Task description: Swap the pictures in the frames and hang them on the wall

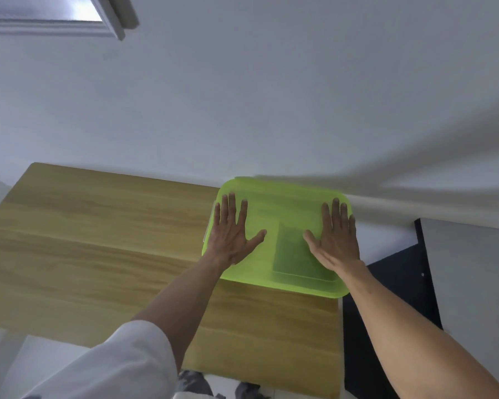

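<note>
**A:** where are the frames? A darker rectangle (297, 251) is seen through the green lid (277, 208), at the table's (98, 240) 3 o'clock corner. Might be one, can't be told.

**B:** Left hand (228, 234) and right hand (336, 240) are laid flat on the lid, nothing gripped. Edges should be unclipped evenly, lid lifted straight.

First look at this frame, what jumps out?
The bright green translucent lid of a bin at the far right corner of the wooden table, against the white wall. The left hand and right hand lie flat on it, fingers spread. A darker rectangular shape shows through the lid between the hands; what it is cannot be told.
</note>
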`<state>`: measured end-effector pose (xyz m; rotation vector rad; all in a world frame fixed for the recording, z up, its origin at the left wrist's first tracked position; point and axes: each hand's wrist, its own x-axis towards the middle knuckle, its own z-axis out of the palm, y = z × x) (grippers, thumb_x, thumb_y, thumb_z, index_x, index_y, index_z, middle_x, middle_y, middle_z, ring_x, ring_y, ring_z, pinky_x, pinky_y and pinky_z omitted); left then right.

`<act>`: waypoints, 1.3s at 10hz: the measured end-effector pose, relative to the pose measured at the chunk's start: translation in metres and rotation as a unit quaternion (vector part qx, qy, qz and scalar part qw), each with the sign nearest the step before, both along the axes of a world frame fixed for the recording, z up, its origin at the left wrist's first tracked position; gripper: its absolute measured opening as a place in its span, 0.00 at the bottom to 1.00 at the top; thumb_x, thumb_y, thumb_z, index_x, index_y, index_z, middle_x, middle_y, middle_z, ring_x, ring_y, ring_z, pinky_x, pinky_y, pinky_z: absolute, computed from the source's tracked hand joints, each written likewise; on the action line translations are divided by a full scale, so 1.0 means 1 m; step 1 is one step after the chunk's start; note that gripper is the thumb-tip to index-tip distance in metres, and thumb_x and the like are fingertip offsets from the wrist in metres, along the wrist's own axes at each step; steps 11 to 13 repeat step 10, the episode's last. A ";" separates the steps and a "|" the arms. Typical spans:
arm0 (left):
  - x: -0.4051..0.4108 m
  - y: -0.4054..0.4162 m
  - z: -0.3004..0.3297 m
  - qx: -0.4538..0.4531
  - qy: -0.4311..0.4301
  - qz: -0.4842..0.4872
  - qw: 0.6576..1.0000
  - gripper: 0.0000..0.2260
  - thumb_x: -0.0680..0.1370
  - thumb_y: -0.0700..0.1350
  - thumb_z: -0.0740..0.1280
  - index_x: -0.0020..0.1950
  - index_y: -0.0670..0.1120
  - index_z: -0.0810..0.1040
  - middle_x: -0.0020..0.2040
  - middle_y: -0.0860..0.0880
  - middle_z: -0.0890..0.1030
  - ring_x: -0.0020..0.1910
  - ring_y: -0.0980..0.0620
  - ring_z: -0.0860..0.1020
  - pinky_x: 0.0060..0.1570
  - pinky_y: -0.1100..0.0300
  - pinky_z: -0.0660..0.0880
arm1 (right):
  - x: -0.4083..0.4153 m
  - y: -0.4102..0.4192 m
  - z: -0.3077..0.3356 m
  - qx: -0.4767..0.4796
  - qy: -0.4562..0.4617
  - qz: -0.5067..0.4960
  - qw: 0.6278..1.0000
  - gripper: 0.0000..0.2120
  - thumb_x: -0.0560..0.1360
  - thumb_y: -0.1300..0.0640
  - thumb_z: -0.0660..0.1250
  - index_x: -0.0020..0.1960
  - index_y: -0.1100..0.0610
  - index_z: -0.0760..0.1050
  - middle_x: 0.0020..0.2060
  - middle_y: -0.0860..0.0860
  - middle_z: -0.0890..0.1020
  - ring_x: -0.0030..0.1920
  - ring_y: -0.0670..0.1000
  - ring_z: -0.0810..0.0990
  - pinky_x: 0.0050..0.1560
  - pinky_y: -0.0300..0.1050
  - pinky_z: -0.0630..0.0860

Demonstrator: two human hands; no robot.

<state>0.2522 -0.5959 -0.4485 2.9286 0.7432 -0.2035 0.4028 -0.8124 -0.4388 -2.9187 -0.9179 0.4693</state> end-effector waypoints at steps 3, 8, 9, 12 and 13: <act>0.001 0.001 -0.003 -0.005 0.002 0.003 1.000 0.41 0.76 0.71 0.40 0.79 0.45 0.35 0.76 0.38 0.30 0.75 0.43 0.27 0.76 0.43 0.37 | -0.003 0.001 -0.013 0.009 -0.061 -0.005 0.998 0.41 0.77 0.31 0.36 0.81 0.56 0.38 0.79 0.57 0.38 0.79 0.56 0.36 0.78 0.56 0.38; 0.009 0.008 0.021 -0.085 0.105 0.005 0.991 0.43 0.76 0.72 0.43 0.78 0.46 0.33 0.75 0.39 0.27 0.73 0.41 0.26 0.74 0.43 0.31 | 0.004 0.006 0.013 -0.062 0.053 -0.014 0.997 0.41 0.76 0.28 0.37 0.79 0.52 0.31 0.77 0.54 0.30 0.77 0.55 0.29 0.76 0.57 0.32; 0.012 0.010 0.037 -0.118 0.096 0.013 0.988 0.43 0.76 0.72 0.46 0.79 0.45 0.37 0.77 0.39 0.31 0.75 0.41 0.29 0.74 0.44 0.32 | -0.008 0.014 0.032 -0.044 0.015 -0.033 0.998 0.39 0.79 0.32 0.39 0.80 0.57 0.38 0.79 0.58 0.37 0.79 0.57 0.34 0.77 0.57 0.34; -0.001 0.014 0.043 -0.136 -0.044 0.026 0.989 0.40 0.79 0.68 0.48 0.80 0.44 0.41 0.79 0.42 0.37 0.78 0.45 0.34 0.76 0.47 0.34 | -0.042 0.006 0.026 0.102 -0.076 -0.042 0.991 0.33 0.82 0.39 0.43 0.79 0.61 0.57 0.79 0.60 0.56 0.79 0.59 0.51 0.79 0.57 0.47; -0.001 0.014 0.043 -0.136 -0.044 0.026 0.989 0.40 0.79 0.68 0.48 0.80 0.44 0.41 0.79 0.42 0.37 0.78 0.45 0.34 0.76 0.47 0.34 | -0.042 0.006 0.026 0.102 -0.076 -0.042 0.991 0.33 0.82 0.39 0.43 0.79 0.61 0.57 0.79 0.60 0.56 0.79 0.59 0.51 0.79 0.57 0.47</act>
